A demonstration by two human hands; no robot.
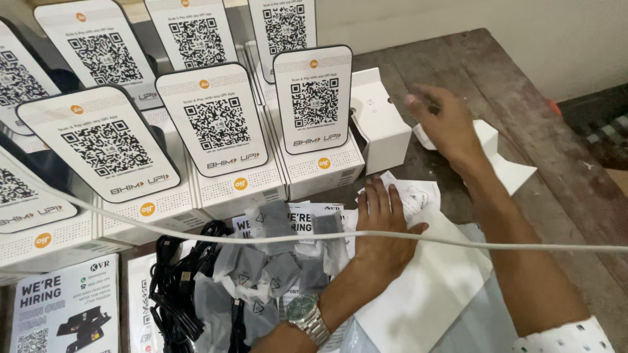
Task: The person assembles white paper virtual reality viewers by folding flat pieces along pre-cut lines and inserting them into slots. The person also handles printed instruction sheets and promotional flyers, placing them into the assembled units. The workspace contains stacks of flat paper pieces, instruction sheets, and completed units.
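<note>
White paper, thin and flat, is what the left hand (pixel 379 229) presses on at lower centre of the frame: a folded white paper leaflet with faint line drawings (pixel 412 196), lying over a larger white paper sheet (pixel 432 287) on the worn dark wooden surface (pixel 523 85). The palm lies flat with fingers spread, gripping nothing. I judge the leaflet very light, limp and easy to crease; it would slide under a push, so pinching a free edge at its upper right seems the sound hold. Its long side appears to run from lower left up to upper right.

A thin white cable (pixel 497 246) stretches across the frame above the forearm. Left of the palm sits a heap of small grey plastic pouches (pixel 275 255), and further left a bundle of black cords (pixel 176 287), both over printed black-and-white flyers (pixel 65 314).

Further up at right, the right hand (pixel 445 124) hovers open, fingers loosely extended and blurred, holding nothing, above a white folded card piece (pixel 504 163). Just left of it stands a small white cardboard box (pixel 379 124), open face toward the left as far as can be told; light, stiff, best held by its side walls.

Farthest, across the upper left, rows of white speaker-like boxes carrying upright white code placards with black rims (pixel 313 98) lean back and face the camera.
</note>
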